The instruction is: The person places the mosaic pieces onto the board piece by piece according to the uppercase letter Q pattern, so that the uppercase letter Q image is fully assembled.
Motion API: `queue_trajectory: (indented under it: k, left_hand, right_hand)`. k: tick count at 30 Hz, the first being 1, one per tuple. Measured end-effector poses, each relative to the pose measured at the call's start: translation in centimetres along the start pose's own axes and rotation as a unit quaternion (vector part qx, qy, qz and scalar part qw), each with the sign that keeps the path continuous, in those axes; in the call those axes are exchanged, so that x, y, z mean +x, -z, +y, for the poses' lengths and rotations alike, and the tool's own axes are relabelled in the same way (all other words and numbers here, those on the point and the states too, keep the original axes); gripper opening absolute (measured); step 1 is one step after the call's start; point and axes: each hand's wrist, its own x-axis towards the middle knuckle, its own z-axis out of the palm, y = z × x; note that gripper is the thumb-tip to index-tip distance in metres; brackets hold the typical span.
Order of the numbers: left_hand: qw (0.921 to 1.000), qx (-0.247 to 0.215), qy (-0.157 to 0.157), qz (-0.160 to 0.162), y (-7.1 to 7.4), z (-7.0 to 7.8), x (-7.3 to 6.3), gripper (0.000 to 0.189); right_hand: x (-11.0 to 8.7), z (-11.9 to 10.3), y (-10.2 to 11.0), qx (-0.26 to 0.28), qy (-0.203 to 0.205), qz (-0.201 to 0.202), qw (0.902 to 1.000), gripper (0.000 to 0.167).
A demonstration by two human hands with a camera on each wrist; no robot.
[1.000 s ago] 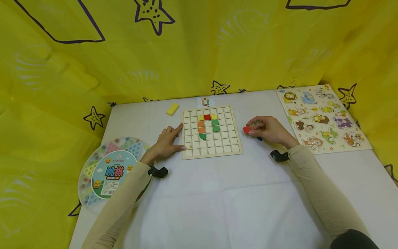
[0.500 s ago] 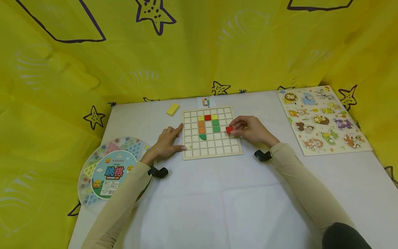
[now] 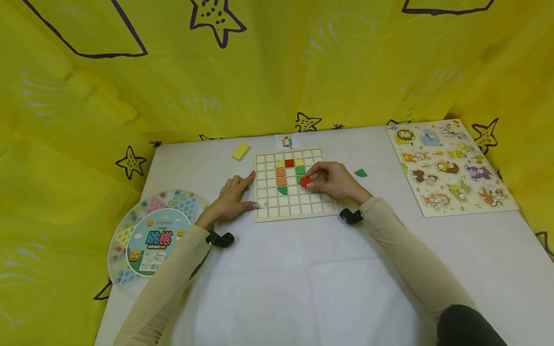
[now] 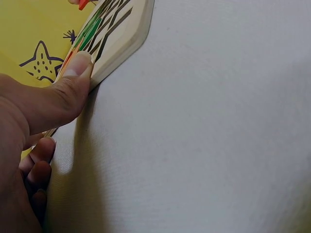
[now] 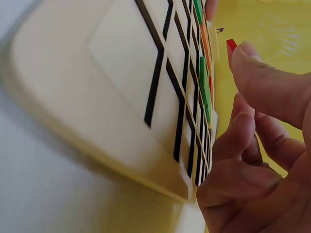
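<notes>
Red square tile [image 3: 306, 181] now pinched in right hand [image 3: 331, 181] over the wooden grid board [image 3: 295, 209], beside the green tiles; a second ago it was off the board's right edge. Green quarter-round piece [image 3: 360, 172] now exposed on white cloth table [image 3: 303, 269]. Left hand [image 3: 231, 197] unchanged, fingers straight, thumb pressing board's left edge.

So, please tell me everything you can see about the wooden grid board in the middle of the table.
The grid board looks like pale wood, square with rounded corners, lying flat on the white table. Some cells hold red, yellow, orange and green tiles. The left hand touches its left edge; the right hand holds a red tile over it.
</notes>
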Motion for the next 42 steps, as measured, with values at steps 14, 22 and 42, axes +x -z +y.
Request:
queue_trajectory:
  k: [14, 22, 42]
  left_hand:
    - [1.0, 0.002, -0.003, 0.001, 0.1, 0.1, 0.0, 0.099]
    - [1.0, -0.002, -0.002, 0.001, 0.1, 0.2, -0.1, 0.099]
    - [1.0, -0.004, 0.003, -0.001, 0.2, 0.2, 0.0, 0.1]
  right_hand:
    - [0.9, -0.9, -1.8, -0.019, -0.001, -0.006, 0.9998, 0.025]
    - [1.2, -1.1, -2.5, -0.049, 0.02, -0.004, 0.9986, 0.026]
    - [1.3, -1.8, -2.8, -0.08, 0.011, -0.009, 0.9967, 0.024]
